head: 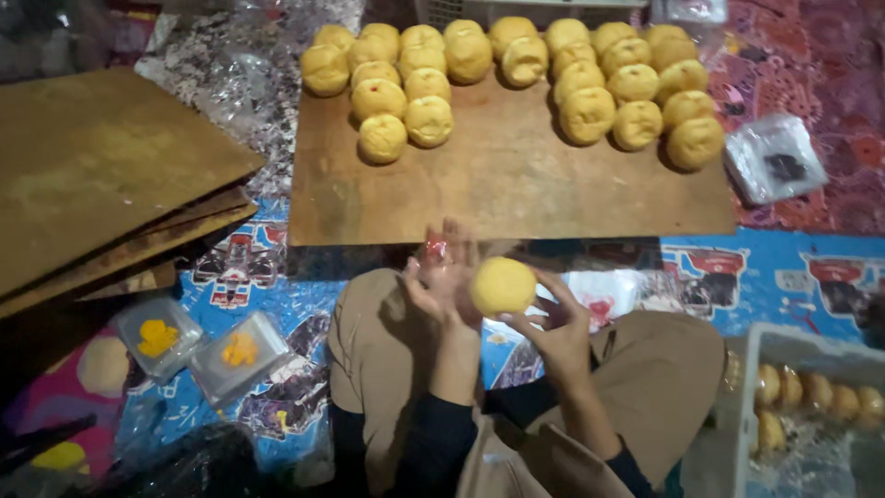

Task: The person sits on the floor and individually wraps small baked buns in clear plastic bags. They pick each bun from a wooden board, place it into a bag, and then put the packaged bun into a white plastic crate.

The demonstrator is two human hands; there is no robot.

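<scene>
My right hand [551, 325] holds a round yellow bun [502, 285] above my lap. My left hand [441, 274] is raised beside it, fingers spread around a clear plastic wrapper [436, 251] with a red mark; the bun touches the left palm. Ahead lies a brown wooden board [507, 184] carrying several yellow buns [516, 78] in two clusters at its far edge. My knees in tan trousers sit just below the board.
A stack of brown boards [101, 175] lies at the left. Two clear plastic packets with yellow bits [198, 350] rest on the patterned mat. A clear packet with a dark piece [774, 161] lies right of the board. A white tray of buns [811, 397] stands at lower right.
</scene>
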